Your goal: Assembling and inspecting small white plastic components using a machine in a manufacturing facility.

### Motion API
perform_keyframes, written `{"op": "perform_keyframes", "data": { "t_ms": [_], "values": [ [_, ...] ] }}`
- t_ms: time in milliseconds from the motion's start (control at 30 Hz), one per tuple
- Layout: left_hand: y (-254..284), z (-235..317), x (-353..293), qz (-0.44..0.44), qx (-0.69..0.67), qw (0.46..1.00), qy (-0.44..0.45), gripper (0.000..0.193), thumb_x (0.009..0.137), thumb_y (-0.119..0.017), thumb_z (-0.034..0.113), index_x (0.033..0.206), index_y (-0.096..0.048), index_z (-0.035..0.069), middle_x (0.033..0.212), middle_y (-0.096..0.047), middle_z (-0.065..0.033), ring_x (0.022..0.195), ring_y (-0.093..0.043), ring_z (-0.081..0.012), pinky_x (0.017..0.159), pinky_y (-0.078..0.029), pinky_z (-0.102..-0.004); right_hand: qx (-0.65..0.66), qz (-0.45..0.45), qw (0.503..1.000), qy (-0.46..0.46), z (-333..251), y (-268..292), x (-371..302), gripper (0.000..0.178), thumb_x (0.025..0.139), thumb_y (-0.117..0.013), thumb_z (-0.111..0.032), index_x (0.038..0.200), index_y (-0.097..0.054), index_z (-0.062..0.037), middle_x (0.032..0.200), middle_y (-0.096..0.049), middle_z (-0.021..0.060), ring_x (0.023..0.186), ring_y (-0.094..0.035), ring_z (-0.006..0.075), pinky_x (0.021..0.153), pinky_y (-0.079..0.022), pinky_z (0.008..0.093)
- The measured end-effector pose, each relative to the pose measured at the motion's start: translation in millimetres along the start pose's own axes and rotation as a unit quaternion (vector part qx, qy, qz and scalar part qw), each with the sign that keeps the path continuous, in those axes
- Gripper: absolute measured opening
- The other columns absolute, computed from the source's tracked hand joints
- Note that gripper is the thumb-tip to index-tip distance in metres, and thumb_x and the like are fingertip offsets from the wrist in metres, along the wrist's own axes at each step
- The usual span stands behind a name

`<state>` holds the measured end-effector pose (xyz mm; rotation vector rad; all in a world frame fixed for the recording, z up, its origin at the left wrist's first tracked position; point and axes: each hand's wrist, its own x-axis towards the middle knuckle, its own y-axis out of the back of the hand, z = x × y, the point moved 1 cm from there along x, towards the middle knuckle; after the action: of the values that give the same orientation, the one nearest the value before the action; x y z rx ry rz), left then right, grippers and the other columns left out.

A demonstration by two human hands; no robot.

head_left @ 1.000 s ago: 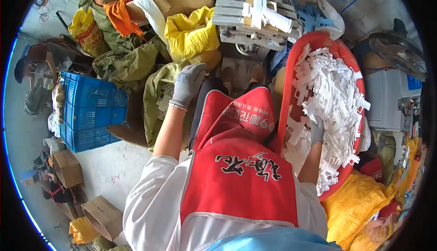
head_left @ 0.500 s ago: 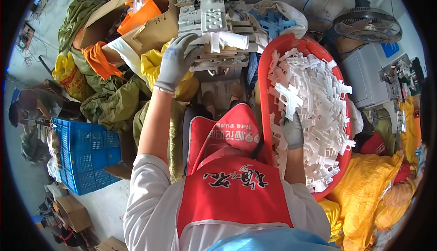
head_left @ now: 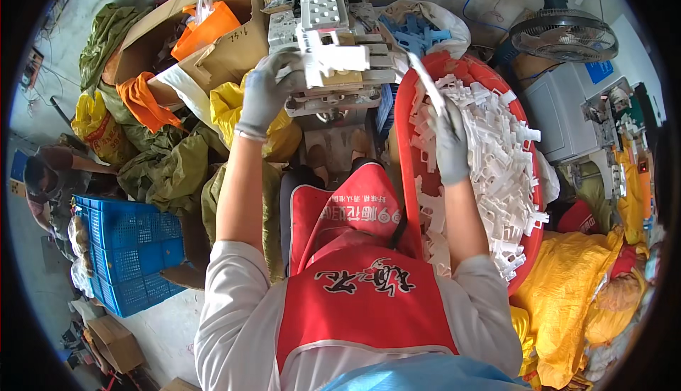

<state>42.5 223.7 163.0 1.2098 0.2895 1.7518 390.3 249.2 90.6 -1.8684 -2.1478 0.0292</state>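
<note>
My gloved left hand (head_left: 268, 93) is at the machine's near side, its fingers curled against the left end of a white plastic toy pistol part (head_left: 339, 59). This part is over the machine's work area, below the studded metal plate (head_left: 324, 11), and my fingertips are partly hidden behind it. On the right, my gloved right hand (head_left: 450, 142) grips another white toy pistol part (head_left: 426, 79), seen nearly edge-on and pointing up and left. That hand is above a red oval tub (head_left: 406, 118) heaped with similar white parts (head_left: 489, 171).
Blue toy pistol parts (head_left: 418, 32) lie in a white sack behind the tub. A black fan (head_left: 564, 35) stands at far right. To the left are an open cardboard box (head_left: 220, 54), green sacks and a blue crate (head_left: 131, 249). Another person (head_left: 53, 174) is at far left.
My right hand has risen from the tub toward the machine, turning its toy pistol part edge-on. The part by my left hand has shifted toward me and tilted. The view has shifted slightly.
</note>
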Motion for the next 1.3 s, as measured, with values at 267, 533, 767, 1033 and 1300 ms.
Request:
{"op": "perform_keyframes", "data": {
  "t_ms": [267,533,767,1033,1300],
  "values": [
    [51.7,-33.0,-145.6,0.110,0.012,0.966,0.233,0.021,0.084,-0.069,0.010,0.103,-0.064,0.003,0.111,-0.067,-0.0112,0.097,-0.066,-0.0207,0.085,-0.050,-0.0307,-0.364,-0.152,0.853,0.342,-12.9,-90.3,82.5,0.042,0.084,-0.061,-0.005,0.125,-0.057,-0.0134,0.118,-0.059,0.0089,0.107,-0.058,0.0283,0.095,-0.043,0.0380],
    [63.3,-60.5,-266.4,0.140,-0.024,0.928,0.343,0.021,0.087,-0.066,0.007,0.107,-0.065,0.002,0.107,-0.068,-0.0105,0.091,-0.064,-0.0156,0.082,-0.050,-0.0284,-0.571,-0.227,0.719,0.324,-29.7,-88.7,89.1,0.047,0.085,-0.064,-0.022,0.132,-0.054,-0.0239,0.126,-0.055,0.0096,0.115,-0.052,0.0340,0.097,-0.042,0.0430],
    [78.0,-70.3,-335.4,0.050,0.123,0.897,0.421,0.033,0.089,-0.063,0.022,0.116,-0.064,0.004,0.107,-0.068,-0.0154,0.092,-0.065,-0.0258,0.081,-0.050,-0.0362,-0.560,-0.195,0.785,0.179,-15.8,50.4,28.1,0.041,0.094,-0.053,-0.029,0.129,-0.053,-0.0083,0.126,-0.057,0.0143,0.115,-0.054,0.0322,0.100,-0.041,0.0395],
    [70.9,-79.6,-355.4,-0.054,0.114,0.893,0.431,0.031,0.092,-0.056,0.015,0.118,-0.062,-0.001,0.112,-0.067,-0.0151,0.099,-0.065,-0.0241,0.086,-0.050,-0.0336,-0.734,-0.159,0.609,-0.256,39.4,216.1,-118.3,0.039,0.089,-0.053,-0.032,0.122,-0.058,-0.0131,0.119,-0.060,0.0151,0.109,-0.057,0.0324,0.094,-0.045,0.0422],
    [12.8,-63.0,-308.8,-0.139,0.116,0.943,0.281,0.027,0.092,-0.057,0.019,0.110,-0.067,0.001,0.103,-0.069,-0.0165,0.091,-0.066,-0.0284,0.080,-0.052,-0.0356,-0.697,-0.107,0.596,-0.385,128.5,171.1,-175.7,0.054,0.085,-0.058,-0.038,0.133,-0.046,-0.0183,0.108,-0.065,0.0127,0.097,-0.063,0.0338,0.082,-0.050,0.0443]
  ]
}}
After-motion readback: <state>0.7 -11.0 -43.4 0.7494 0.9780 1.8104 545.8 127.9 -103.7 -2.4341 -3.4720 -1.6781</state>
